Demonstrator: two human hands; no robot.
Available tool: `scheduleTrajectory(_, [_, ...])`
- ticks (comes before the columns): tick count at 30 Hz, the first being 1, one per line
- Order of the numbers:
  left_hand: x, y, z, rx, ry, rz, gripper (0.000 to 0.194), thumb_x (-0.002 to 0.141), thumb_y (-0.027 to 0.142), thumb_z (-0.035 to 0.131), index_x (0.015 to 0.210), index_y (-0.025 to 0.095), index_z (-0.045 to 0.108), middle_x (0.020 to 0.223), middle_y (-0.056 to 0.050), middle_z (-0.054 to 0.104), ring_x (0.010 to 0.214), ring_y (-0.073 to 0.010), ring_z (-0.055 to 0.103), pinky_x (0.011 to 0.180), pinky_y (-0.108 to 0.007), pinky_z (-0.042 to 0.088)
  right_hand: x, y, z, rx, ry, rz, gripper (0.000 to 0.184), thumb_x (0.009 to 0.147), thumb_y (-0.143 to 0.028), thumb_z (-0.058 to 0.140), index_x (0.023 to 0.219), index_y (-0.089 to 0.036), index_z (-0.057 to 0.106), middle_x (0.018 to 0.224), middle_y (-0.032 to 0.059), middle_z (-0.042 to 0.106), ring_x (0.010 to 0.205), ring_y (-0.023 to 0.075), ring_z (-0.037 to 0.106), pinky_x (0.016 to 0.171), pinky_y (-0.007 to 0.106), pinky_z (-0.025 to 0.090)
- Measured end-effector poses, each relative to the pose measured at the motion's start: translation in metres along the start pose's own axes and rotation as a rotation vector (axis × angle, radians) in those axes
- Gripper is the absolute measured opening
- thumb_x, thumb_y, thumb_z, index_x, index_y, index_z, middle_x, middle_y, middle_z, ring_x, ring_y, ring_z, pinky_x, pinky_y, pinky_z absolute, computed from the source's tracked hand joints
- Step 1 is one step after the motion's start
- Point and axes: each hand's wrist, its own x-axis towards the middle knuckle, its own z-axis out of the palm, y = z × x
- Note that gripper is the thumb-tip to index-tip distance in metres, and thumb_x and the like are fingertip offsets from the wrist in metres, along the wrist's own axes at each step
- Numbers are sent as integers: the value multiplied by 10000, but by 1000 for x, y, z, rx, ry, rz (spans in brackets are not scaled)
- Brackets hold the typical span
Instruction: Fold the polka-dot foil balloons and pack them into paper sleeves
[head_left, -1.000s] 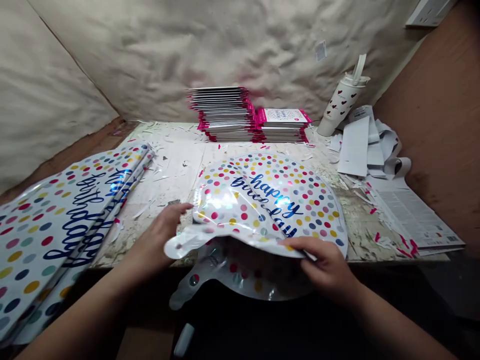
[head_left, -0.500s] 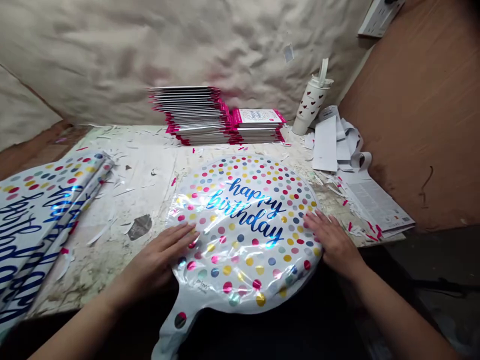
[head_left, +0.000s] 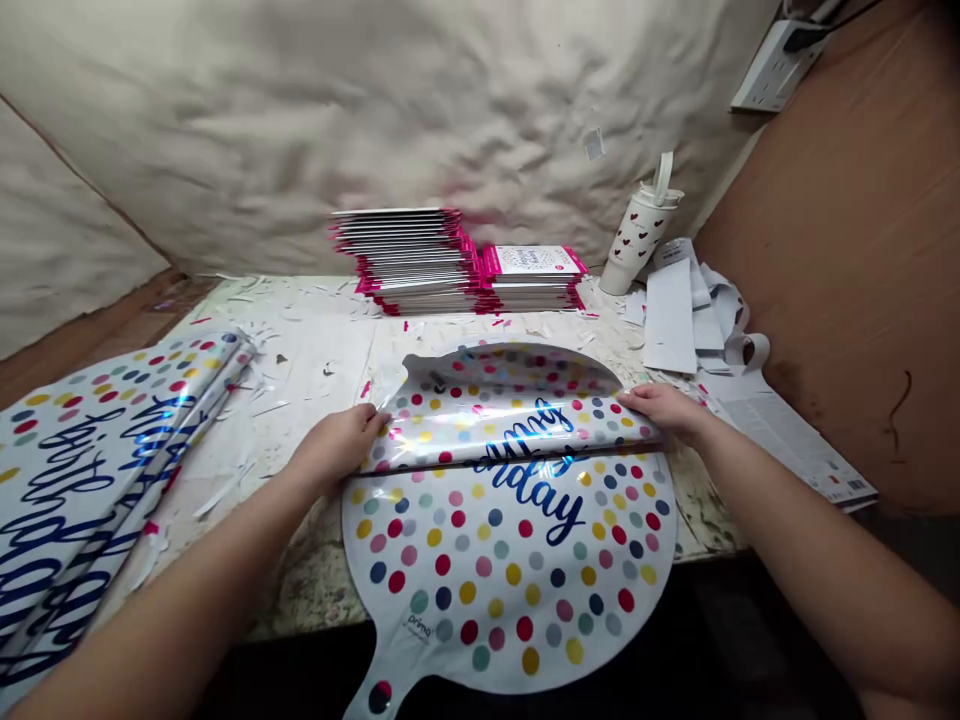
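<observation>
Head view: at lower centre, a flat, round white foil balloon with multicoloured dots and blue lettering (head_left: pixel 510 590) is partly folded over. The left hand (head_left: pixel 343 446) pinches the fold's left end, the right hand (head_left: pixel 669 410) its right. Pink-and-white flat packets (head_left: pixel 420 268) stand stacked above centre.

the place looks like a workshop, most likely a packing corner. the worktable (head_left: pixel 300 590) is stained and scuffed, littered with paper slivers. taking clock directions from the middle of the view, pink-edged printed cards (head_left: pixel 420 260) stand stacked at 12 before a crumpled beige wall covering (head_left: pixel 262 130). matching flat birthday balloons lie at 9 (head_left: pixel 45 440) and 6 (head_left: pixel 510 590). towards 3, white offcuts (head_left: pixel 671 320) are heaped near a personal tumbler (head_left: pixel 637 235); a power socket (head_left: pixel 769 75) sits higher, at 2.
</observation>
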Motion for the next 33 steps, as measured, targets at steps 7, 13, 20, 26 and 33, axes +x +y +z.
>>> scheduleTrajectory(7, [-52, 27, 36, 173, 301, 522, 501, 901, 409, 297, 1276, 126, 470, 1316, -151, 486, 1210, -294, 435, 968, -433, 373, 12, -4, 1, -213, 117, 52, 386, 722, -557, 531, 631, -183, 563, 533, -10, 531, 503, 125, 468, 477, 247, 344])
scheduleTrajectory(13, [-78, 22, 64, 208, 131, 536, 590, 866, 544, 351, 1393, 280, 307, 1471, -135, 246, 1332, -407, 181, 976, -626, 224, -16, -68, 44, -527, 507, -95, 578, 773, -601, 483, 1100, -129, 551, 1041, 201, 602, 988, 353, 535, 791, 473, 416])
scheduleTrajectory(20, [-78, 26, 62, 227, 114, 503, 607, 844, 598, 349, 1390, 344, 268, 1485, -162, 182, 1341, -432, 84, 942, -673, 171, -80, -101, 162, -625, -200, -784, 799, 819, -661, 332, 1432, -171, 183, 1501, 84, 165, 1375, 256, 123, 1100, 497, 66])
scheduleTrajectory(26, [-76, 47, 53, 184, 70, 474, 613, 838, 611, 342, 1337, 264, 419, 1472, -168, 227, 1335, -436, 122, 948, -666, 199, -104, 21, 56, -754, 357, -53, 738, 874, -578, 284, 1361, -26, 335, 1394, 250, 340, 1302, 365, 284, 1010, 574, 232])
scheduleTrajectory(33, [-79, 121, 72, 116, 45, 540, 779, 807, 647, 359, 1398, 142, 303, 1462, -203, 224, 1327, -437, 154, 992, -625, 202, -101, -8, 92, -595, 400, -218, 713, 811, -655, 364, 1376, -220, 347, 1275, 173, 489, 1236, 362, 385, 996, 571, 260])
